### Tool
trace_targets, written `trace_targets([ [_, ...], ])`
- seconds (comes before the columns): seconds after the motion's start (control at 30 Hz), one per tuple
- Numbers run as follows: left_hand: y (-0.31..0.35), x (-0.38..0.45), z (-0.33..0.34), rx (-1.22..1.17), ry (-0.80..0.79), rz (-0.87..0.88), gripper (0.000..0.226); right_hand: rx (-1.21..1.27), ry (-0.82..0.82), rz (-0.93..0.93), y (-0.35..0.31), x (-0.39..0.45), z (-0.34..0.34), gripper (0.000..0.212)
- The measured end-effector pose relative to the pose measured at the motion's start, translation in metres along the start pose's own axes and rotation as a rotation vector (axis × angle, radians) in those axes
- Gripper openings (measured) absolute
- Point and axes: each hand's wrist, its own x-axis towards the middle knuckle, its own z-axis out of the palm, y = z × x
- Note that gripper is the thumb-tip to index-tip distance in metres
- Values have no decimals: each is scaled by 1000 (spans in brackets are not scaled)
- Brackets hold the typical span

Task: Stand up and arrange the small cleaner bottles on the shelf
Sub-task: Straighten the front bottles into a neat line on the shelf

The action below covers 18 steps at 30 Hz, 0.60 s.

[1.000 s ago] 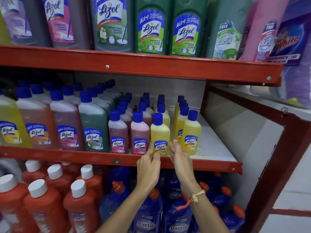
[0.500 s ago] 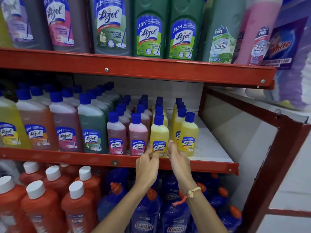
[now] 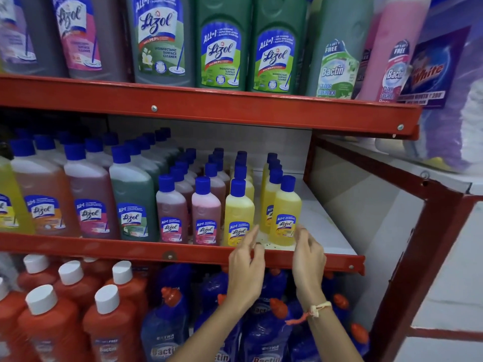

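Red metal shelf [image 3: 183, 253], white deck, pale tiled wall to the right; small cleaner bottles [image 3: 239, 212] upright in rows at its front edge; left hand [image 3: 245, 259] and right hand [image 3: 308, 257] open, empty, now flanking the rightmost yellow bottle [image 3: 286, 212]; earlier both bracketed its left neighbour.

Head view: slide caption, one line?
Both hands, left and right, open beside front yellow bottle on the red shelf.
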Motion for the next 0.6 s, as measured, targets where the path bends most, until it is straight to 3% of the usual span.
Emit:
trace_targets([
  [0.17,13,38,26,54,-140,-211,45,-207,-159,15,8,24,-5,54],
  [0.27,13,49,35,104,-172,-188,38,-255,-199,25,7,29,-2,53],
  [0.33,13,48,37,99,-173,-162,31,-253,-198,33,7,31,-1,46],
  [0.6,4,30,25,124,-44,-162,46,-189,-213,94,-3,16,-9,45],
])
